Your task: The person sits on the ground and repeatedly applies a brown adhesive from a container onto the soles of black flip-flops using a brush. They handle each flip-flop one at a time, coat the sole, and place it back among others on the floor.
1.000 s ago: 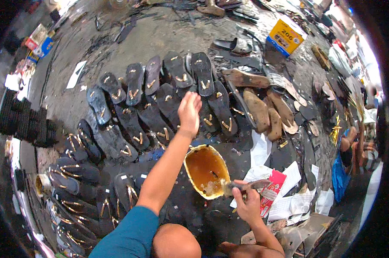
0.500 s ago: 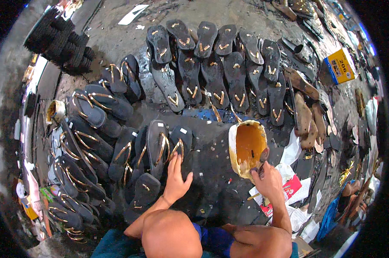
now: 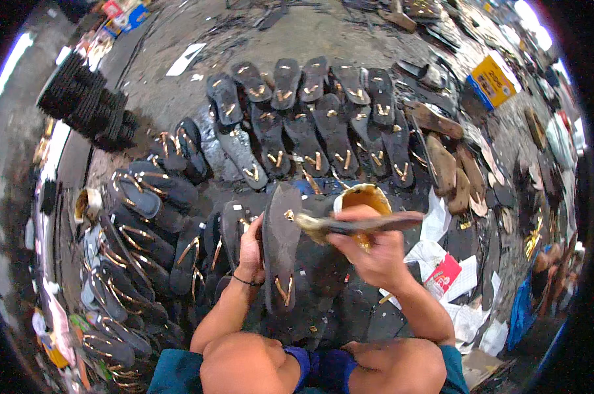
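Note:
My left hand [image 3: 249, 255] grips the left edge of a dark sandal [image 3: 282, 246], tilted up so its sole faces me, with gold strap ends showing near both ends. Closed around the handle of a brush [image 3: 392, 222], my right hand [image 3: 374, 257] holds it level; its pale, glue-coated tip is at the sole's right edge near the upper strap end. Whether bristles and sole touch, I cannot tell. Behind the right hand stands a crusted white container [image 3: 377, 194] with amber glue inside, partly hidden by hand and brush.
Strapped sandals [image 3: 155, 223] crowd the left side. Beyond my hands, more soles [image 3: 330, 128] lie bottom up in rows. Papers [image 3: 464, 289] and a red packet [image 3: 443, 273] lie at right, brown soles [image 3: 448, 164] farther back. A yellow-blue box [image 3: 494, 80] sits far right; dark soles [image 3: 87, 98] are stacked far left.
My left hand has lifted a sandal from the group and turned its sole toward me. My right hand has brought the brush out of the glue container and leftward to the sole. The view has shifted slightly.

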`<act>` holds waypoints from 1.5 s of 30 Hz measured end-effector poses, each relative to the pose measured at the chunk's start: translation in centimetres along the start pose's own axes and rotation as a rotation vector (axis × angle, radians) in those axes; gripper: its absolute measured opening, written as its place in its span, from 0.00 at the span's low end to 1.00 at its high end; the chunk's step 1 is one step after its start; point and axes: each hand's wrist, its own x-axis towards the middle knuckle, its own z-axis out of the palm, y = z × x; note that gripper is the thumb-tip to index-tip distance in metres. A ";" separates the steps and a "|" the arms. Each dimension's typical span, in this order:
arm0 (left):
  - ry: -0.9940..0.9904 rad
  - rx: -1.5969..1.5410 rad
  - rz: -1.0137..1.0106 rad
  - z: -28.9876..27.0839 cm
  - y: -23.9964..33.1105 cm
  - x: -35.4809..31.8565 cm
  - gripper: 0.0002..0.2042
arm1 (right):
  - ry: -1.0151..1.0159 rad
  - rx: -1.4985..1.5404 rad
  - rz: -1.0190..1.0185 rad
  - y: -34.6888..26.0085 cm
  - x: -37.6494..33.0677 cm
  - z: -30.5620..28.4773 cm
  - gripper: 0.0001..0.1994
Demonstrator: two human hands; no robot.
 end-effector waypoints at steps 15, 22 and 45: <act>-0.586 -0.283 0.055 -2.1 -1.0 0.0 0.33 | 0.182 0.038 -0.137 1.7 1.5 1.5 0.13; -0.640 -0.321 -0.041 -0.7 -3.5 -0.5 0.30 | 0.226 -0.169 -0.235 3.0 3.7 1.5 0.12; 0.253 0.050 0.020 -18.0 -3.8 -2.9 0.29 | 0.265 -0.373 0.201 10.6 -3.3 -3.0 0.09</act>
